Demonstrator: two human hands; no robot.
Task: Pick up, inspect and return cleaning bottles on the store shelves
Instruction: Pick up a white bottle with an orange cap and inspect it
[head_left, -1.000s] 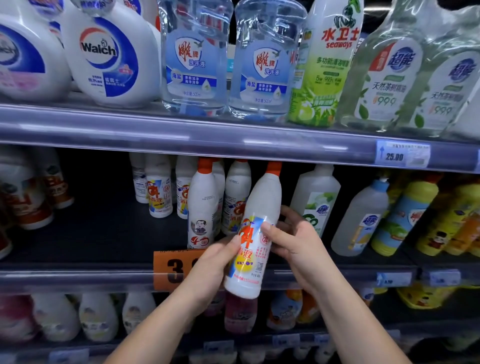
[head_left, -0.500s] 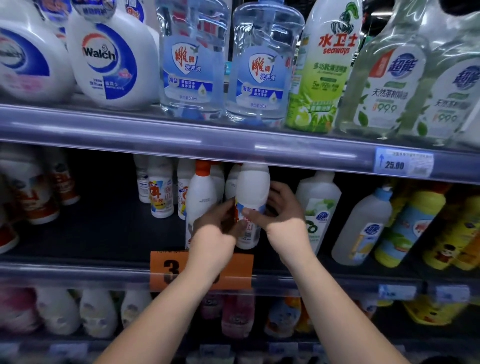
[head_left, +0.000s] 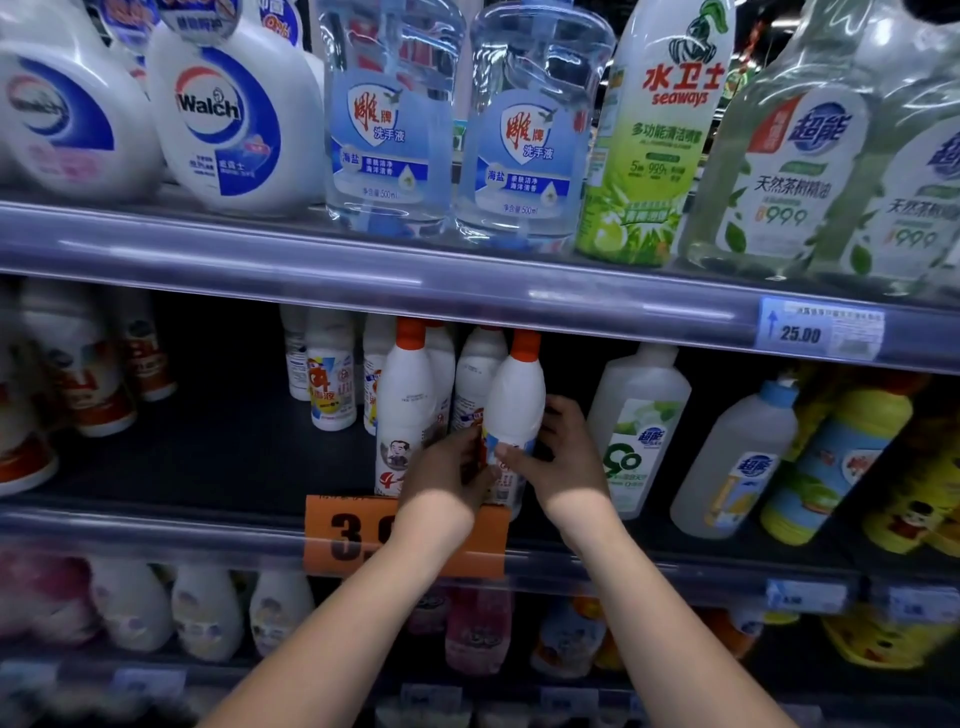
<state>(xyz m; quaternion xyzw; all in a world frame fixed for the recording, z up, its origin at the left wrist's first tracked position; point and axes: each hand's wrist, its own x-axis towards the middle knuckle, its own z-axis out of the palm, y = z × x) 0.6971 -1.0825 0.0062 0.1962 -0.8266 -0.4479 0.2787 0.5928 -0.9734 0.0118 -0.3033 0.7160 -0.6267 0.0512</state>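
Observation:
A white bottle with an orange cap (head_left: 517, 400) stands upright on the middle shelf (head_left: 156, 525), near its front edge. My left hand (head_left: 447, 475) grips its lower left side over the label. My right hand (head_left: 563, 457) wraps round its right side, thumb across the front. A second white orange-capped bottle (head_left: 405, 400) stands just to its left, touching my left hand. More white bottles of the same kind stand behind them. The base of the held bottle is hidden behind my hands.
An orange price sign (head_left: 358, 535) hangs on the shelf edge under my left wrist. A translucent bottle (head_left: 639, 415) stands just right of my right hand. The upper shelf (head_left: 363, 265), carrying large bottles, sits close above the orange caps. Further bottles fill the lower shelf.
The bottle was held out in front of the shelf, tilted. Both hands carried it back in and it now stands upright on the middle shelf, still gripped.

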